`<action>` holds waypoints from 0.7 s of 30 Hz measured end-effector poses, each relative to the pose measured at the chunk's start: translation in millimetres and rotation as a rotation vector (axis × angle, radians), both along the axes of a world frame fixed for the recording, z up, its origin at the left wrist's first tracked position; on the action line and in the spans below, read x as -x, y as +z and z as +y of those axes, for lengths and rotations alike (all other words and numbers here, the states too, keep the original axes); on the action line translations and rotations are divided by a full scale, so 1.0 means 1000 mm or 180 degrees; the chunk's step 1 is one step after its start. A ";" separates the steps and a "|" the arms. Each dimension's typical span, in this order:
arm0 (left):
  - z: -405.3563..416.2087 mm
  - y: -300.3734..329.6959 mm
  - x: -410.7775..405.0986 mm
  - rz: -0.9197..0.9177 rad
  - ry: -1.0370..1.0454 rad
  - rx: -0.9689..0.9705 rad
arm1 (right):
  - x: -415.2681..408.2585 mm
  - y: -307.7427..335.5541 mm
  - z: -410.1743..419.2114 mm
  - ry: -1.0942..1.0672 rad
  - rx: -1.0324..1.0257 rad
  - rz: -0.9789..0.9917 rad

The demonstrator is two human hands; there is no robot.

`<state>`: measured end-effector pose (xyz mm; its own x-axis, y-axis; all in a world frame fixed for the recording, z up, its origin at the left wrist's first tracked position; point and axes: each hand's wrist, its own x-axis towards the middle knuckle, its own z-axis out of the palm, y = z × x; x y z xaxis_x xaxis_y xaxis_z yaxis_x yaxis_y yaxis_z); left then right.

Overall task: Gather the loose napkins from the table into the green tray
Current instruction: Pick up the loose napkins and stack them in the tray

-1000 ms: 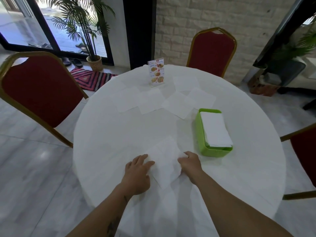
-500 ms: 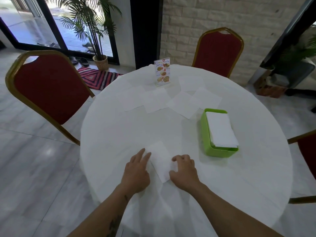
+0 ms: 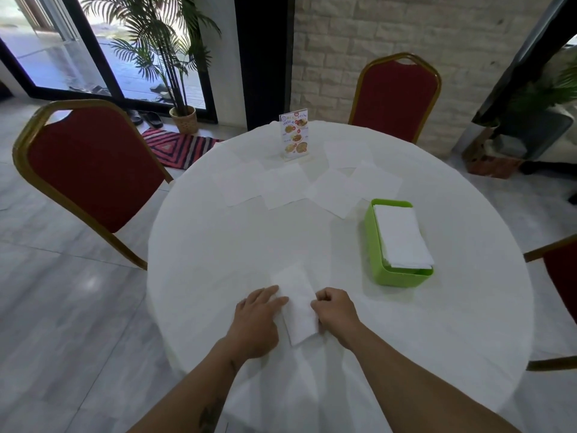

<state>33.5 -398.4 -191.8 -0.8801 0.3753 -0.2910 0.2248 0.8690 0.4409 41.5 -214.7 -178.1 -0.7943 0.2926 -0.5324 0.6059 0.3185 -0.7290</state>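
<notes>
Folded napkin (image 3: 298,304) lies on the table (image 3: 312,239) between both hands, long axis running away from the person. Left hand (image 3: 257,320) presses its left edge, fingers straight. Right hand (image 3: 335,310) pinches the right edge, fingers curled. Green tray (image 3: 370,242) sits up and right, nearer the right hand.

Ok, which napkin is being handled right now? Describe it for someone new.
On the round white table, look at the near edge, left of the green tray. The folded napkin lies between the left hand and right hand; it's narrow and folded, unlike the flat squares farther back.
</notes>
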 end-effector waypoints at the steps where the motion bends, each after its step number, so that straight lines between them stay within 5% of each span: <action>1: 0.001 0.001 0.001 -0.0050 0.0116 -0.0103 | 0.000 0.002 0.000 0.0085 -0.0116 0.0079; 8: 0.020 0.013 0.018 -0.0234 0.0641 -0.0766 | 0.006 0.036 0.020 0.0431 -0.0474 0.0668; 15: 0.097 0.059 0.056 0.0080 0.0755 -0.1436 | 0.050 0.111 0.098 -0.0214 -0.0553 0.1887; 21: 0.170 0.078 0.071 0.0163 0.0643 -0.1468 | 0.063 0.094 0.184 -0.0757 -0.0791 0.0755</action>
<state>-37.9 -228.4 -113.9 -0.9572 0.2754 -0.0894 0.1038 0.6148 0.7818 -21.2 -31.2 -84.3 -0.7812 0.5792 -0.2328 0.5084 0.3739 -0.7757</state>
